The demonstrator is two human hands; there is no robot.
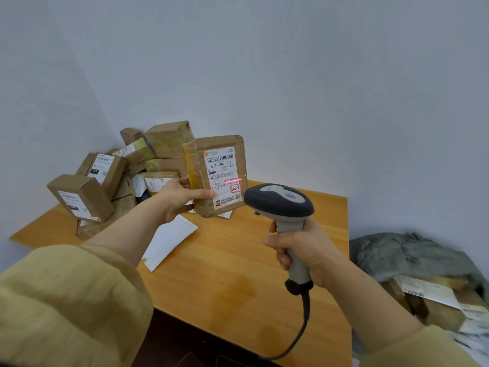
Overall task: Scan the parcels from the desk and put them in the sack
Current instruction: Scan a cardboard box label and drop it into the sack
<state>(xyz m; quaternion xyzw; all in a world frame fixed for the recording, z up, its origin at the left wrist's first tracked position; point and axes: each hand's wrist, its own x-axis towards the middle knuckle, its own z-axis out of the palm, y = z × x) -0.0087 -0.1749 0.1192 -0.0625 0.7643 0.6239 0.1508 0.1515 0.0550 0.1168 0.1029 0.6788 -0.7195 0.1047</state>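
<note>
Pale grey walls (291, 62) are meeting in a corner behind a wooden desk (238, 274), whose glossy top is catching soft, even light; dark floor (180, 340) is showing below its near edge.

We log one brown parcel (201, 152) upright above the desk (238, 274), label (223, 170) toward us, red line (233, 180) across it; other parcels (105, 176) heaped back-left; grey sack (402, 255) right, part-filled.

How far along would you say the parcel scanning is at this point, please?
Done: a few labelled parcels already lie in the grey sack beside the desk. In hand: the left hand holds a brown parcel upright while the right hand grips the scanner, its red line across the label. Left: a pile of boxes at the desk's far left, plus a white envelope lying flat.
</note>
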